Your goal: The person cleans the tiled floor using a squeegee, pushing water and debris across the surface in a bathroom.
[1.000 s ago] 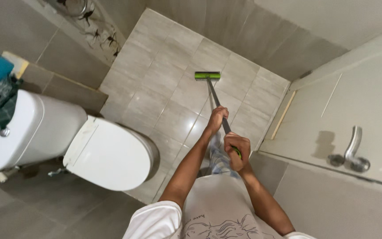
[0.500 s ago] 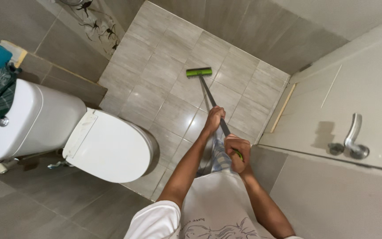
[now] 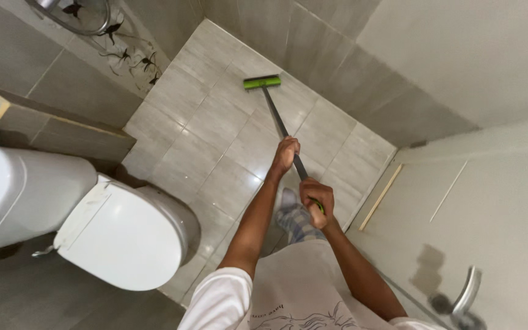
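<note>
Brush [image 3: 262, 81] with a bright green head lies flat on the grey tiled floor [image 3: 215, 122], far out near the foot of the grey tiled wall [image 3: 337, 49]. Its dark, thin handle [image 3: 279, 122] slants back from the head toward the person. The left hand [image 3: 285, 155] is wrapped round the handle about midway along, fingers closed on it. The right hand [image 3: 315, 202] grips the handle's near end, closed tight in a fist, and a bit of green grip shows just beside that fist. Both arms reach forward from short white sleeves, the left arm stretched further out than the right. Below the hands, a leg in blue-and-white checked cloth [image 3: 297, 221] and a foot in a pale sock stand on the floor tiles.

To the left sits a white toilet [image 3: 123, 238] with its lid shut, its cistern [image 3: 19, 195] against a low tiled ledge [image 3: 62, 128]. Behind the ledge the wall carries a dark flower pattern [image 3: 135, 58] and a curved metal rail [image 3: 71, 21]. To the right stands a pale door [image 3: 490, 214] with a metal lever handle [image 3: 465, 296] near the lower edge of the view, its shadow falling on the door beside it.
</note>
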